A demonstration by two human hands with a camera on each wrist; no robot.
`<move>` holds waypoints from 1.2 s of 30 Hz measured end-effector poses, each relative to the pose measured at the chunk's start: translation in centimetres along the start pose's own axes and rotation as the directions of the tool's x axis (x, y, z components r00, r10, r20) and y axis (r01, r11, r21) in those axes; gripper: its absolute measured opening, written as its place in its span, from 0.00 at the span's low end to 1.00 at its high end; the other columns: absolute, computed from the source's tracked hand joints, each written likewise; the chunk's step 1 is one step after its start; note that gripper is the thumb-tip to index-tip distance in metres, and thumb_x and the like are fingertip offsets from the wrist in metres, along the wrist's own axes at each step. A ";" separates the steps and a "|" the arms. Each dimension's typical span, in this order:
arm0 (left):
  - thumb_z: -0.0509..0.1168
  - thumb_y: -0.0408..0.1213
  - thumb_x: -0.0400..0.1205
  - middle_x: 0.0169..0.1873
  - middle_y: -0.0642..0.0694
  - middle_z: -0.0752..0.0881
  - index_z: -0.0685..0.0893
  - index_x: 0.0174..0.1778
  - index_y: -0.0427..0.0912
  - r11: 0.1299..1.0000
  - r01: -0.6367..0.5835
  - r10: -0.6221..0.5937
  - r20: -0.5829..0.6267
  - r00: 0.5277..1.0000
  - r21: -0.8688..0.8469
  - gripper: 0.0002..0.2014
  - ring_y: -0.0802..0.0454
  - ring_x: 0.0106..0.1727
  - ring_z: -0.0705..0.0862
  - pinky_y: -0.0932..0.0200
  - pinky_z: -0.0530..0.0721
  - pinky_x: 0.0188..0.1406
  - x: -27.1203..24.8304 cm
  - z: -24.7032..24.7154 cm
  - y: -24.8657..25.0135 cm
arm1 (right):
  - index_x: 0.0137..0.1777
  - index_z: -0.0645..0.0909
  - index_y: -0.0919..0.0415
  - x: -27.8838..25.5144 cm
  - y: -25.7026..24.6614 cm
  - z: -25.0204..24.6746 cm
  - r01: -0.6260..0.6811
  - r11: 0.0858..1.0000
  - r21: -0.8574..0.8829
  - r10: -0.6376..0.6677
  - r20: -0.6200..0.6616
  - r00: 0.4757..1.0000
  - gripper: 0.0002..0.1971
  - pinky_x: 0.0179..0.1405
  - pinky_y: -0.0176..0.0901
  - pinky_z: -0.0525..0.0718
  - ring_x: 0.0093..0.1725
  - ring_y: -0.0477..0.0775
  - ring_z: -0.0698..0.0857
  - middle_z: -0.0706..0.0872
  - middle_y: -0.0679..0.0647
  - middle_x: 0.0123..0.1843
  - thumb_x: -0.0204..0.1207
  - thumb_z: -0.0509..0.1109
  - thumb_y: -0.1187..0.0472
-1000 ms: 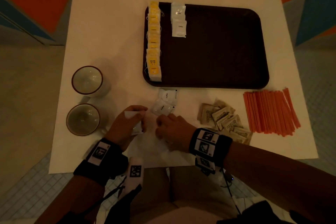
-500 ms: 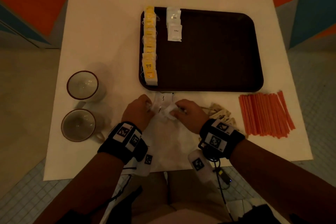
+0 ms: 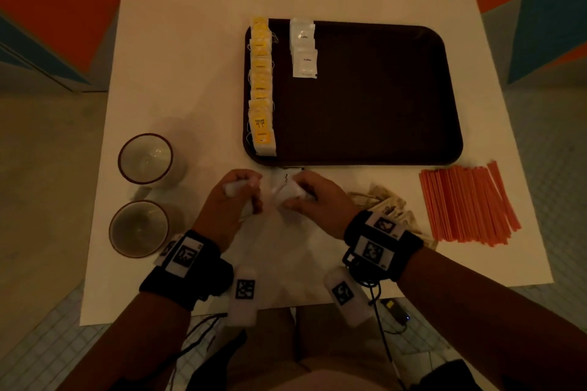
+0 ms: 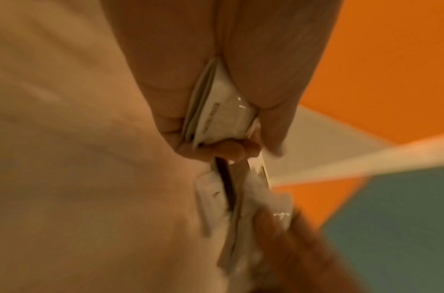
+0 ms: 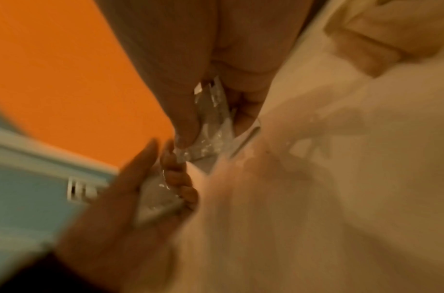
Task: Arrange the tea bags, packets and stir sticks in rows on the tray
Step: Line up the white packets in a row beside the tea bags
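While the dark brown plastic tray (image 3: 365, 95) is carrying a column of yellow tea bags (image 3: 262, 86), the left hand (image 3: 230, 200) is pinching white foil packets (image 4: 220, 117) and the right hand (image 3: 317, 197) is gripping another white packet (image 3: 290, 190) over the white bench (image 3: 190, 73).

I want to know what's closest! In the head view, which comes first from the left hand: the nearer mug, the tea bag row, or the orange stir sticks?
From the left hand:
1. Nearer mug, just to its left on the table.
2. Tea bag row, ahead, along the tray's left edge.
3. Orange stir sticks, far right, past the right hand.
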State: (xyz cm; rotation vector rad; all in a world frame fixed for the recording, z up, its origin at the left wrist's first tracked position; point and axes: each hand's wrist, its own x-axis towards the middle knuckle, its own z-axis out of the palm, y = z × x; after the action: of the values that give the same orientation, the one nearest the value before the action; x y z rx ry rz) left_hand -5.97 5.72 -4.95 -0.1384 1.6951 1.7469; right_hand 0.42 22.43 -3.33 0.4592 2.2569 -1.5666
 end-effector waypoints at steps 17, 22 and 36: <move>0.59 0.39 0.80 0.55 0.45 0.86 0.72 0.68 0.50 0.891 0.172 -0.115 0.158 0.981 -0.420 0.19 0.50 0.52 0.88 0.55 0.89 0.43 0.4 3.3 0.3 | 0.61 0.77 0.48 0.8 -1.7 3.7 0.010 0.935 -0.355 -0.134 -0.327 0.936 0.21 0.65 0.51 0.62 0.67 0.53 0.65 0.71 0.49 0.68 0.77 0.47 0.47; 0.55 0.34 0.84 0.43 0.43 0.84 0.79 0.58 0.51 0.828 0.195 -0.181 0.078 0.980 -0.526 0.12 0.49 0.43 0.85 0.53 0.89 0.40 0.0 1.6 -0.6 | 0.63 0.78 0.51 2.1 -0.1 1.4 -0.028 0.957 -0.290 -0.066 -0.308 0.949 0.18 0.64 0.51 0.68 0.65 0.54 0.71 0.78 0.52 0.65 0.83 0.50 0.53; 0.55 0.29 0.82 0.32 0.47 0.88 0.78 0.45 0.48 0.877 0.089 -0.114 -0.026 0.993 -0.472 0.10 0.51 0.36 0.88 0.55 0.89 0.37 0.1 -0.7 -1.2 | 0.66 0.72 0.54 2.2 1.7 1.6 0.092 0.671 -0.736 -0.086 0.046 0.995 0.16 0.65 0.51 0.65 0.70 0.58 0.65 0.70 0.54 0.72 0.78 0.61 0.59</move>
State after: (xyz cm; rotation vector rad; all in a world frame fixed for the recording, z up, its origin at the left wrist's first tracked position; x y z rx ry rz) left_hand -5.61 5.03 -6.12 -0.4879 1.2380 2.0581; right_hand -0.66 21.66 -6.24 0.1003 2.6759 -0.5415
